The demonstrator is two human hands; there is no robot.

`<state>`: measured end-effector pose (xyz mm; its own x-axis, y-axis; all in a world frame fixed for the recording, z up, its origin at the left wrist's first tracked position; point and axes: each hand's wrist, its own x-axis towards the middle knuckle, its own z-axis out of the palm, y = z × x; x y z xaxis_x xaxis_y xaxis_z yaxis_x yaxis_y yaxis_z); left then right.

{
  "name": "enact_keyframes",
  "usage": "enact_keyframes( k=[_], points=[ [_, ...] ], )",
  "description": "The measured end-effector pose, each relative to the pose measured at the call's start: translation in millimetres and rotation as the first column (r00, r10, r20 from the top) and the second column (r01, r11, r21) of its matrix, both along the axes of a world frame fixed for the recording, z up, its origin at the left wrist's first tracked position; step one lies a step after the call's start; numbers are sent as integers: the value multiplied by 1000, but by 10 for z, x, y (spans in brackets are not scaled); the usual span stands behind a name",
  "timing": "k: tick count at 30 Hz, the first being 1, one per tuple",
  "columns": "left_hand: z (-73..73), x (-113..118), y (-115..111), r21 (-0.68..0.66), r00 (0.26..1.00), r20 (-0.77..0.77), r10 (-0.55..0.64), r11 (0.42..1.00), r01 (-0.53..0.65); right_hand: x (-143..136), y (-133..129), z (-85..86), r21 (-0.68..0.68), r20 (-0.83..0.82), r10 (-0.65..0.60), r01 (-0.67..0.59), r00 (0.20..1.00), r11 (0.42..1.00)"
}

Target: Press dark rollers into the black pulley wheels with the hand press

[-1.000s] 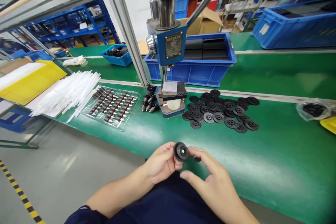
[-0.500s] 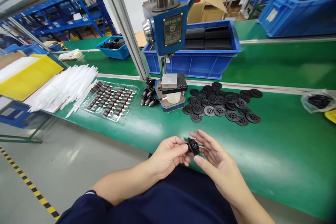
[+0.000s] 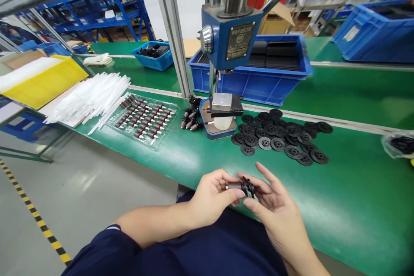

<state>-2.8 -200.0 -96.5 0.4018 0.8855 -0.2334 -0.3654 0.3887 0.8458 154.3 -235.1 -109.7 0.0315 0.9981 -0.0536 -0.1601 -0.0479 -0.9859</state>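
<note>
In front of the blue metal hand press (image 3: 228, 41), the left hand (image 3: 210, 198) pinches a dark brown cylinder with black flanges (image 3: 248, 188); the right hand (image 3: 281, 211) curves loosely at its flanged end, fingers spread, contact hard to judge. Similar flanged pieces (image 3: 193, 114) lie joined just left of the press; bare brown cylinders (image 3: 144, 116) sit farther left, loose flat black discs (image 3: 278, 131) to its right. A blue plastic crate (image 3: 268, 88) stands behind.

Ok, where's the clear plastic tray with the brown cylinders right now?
In the head view, the clear plastic tray lies on the green bench, left of centre, between the white strips and the small cluster of dark parts.
</note>
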Motion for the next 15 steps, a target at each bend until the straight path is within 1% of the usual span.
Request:
enact_keyframes(
  k=[2,4,7,9,12,14,15],
  points=[
    [5,22,-15,25,1000,-14,18,1000,-18,0,6,2,-17,-13,-31,31,999,999],
    [6,43,9,61,997,-41,66,996,-63,25,-20,-6,-42,15,-92,93,996,995],
    [25,58,141,85,982,-72,177,982,-171,113,-105,-14,-25,17,-204,204,979,979],
    [51,52,252,73,977,-43,211,976,-207,193,-147,-11,13,-10,-268,268,963,963],
    [81,29,339,54,984,48,174,983,-176,295,-129,0,48,-6,-320,320,947,946],
    [77,14,322,32,986,99,133,990,-137,316,-74,16,66,20,-315,313,949,947],
    [66,8,297,17,987,120,110,993,-113,307,-44,30,81,46,-294,290,955,954]
  ],
)
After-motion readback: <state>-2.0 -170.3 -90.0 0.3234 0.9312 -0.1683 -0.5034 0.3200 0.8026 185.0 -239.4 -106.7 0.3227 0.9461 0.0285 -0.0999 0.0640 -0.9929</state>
